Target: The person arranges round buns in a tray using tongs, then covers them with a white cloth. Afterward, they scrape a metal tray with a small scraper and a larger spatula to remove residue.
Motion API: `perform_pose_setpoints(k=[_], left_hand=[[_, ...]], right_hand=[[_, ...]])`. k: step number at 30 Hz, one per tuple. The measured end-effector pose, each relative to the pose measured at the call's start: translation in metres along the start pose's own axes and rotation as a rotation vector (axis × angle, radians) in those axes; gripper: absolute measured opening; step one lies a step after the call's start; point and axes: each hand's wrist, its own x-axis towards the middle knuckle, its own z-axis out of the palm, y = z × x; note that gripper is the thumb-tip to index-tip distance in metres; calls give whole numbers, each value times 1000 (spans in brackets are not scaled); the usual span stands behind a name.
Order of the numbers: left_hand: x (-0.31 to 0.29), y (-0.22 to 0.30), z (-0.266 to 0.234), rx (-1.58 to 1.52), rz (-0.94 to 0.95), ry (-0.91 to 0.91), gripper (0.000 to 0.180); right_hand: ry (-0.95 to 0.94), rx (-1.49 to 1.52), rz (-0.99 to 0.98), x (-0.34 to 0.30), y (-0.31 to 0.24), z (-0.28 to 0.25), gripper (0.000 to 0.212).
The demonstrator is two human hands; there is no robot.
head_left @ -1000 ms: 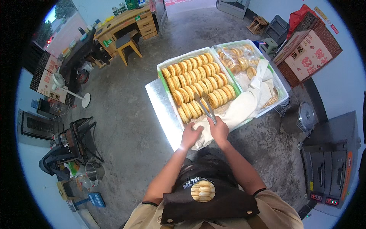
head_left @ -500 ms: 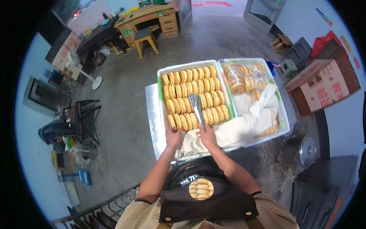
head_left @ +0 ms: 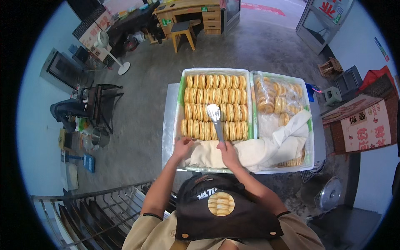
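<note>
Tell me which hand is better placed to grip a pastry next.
Probably the right hand: it holds the tongs, tips over the pastry rows. The left hand is at the left end of the cloth.

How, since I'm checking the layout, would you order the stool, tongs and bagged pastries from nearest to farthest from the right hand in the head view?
1. Tongs: held in the right hand.
2. Bagged pastries: ahead, to the right.
3. Stool: farther ahead, to the left, by the desk.
</note>
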Motion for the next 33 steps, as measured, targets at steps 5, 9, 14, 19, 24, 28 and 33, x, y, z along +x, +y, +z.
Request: perform_pose_setpoints(k=[5,9,14,19,24,28,33], left_hand=[[-63,68,-20,448,358,-199,64],[-106,61,-42,675,467,-342,66],[-97,48,-45,598,382,-353,54],[-80,35,-49,592,355,-283,25],[-77,41,-53,283,376,-117,14],[-59,37,-79,-78,325,22,10],[-22,44,-70,-849,-175,28,21]], right_hand=[[146,65,-2,-38,10,-109,30],[365,-461,-22,-66,4,-186,37],[708,-679,44,-69,35,-240,44],[1023,-714,308,-57,70,-274,55],[812,-992,640,-73,80,-301,65],[707,-1017,538,-73,44,-288,59],[473,-371,246,-49,71,-265,76]])
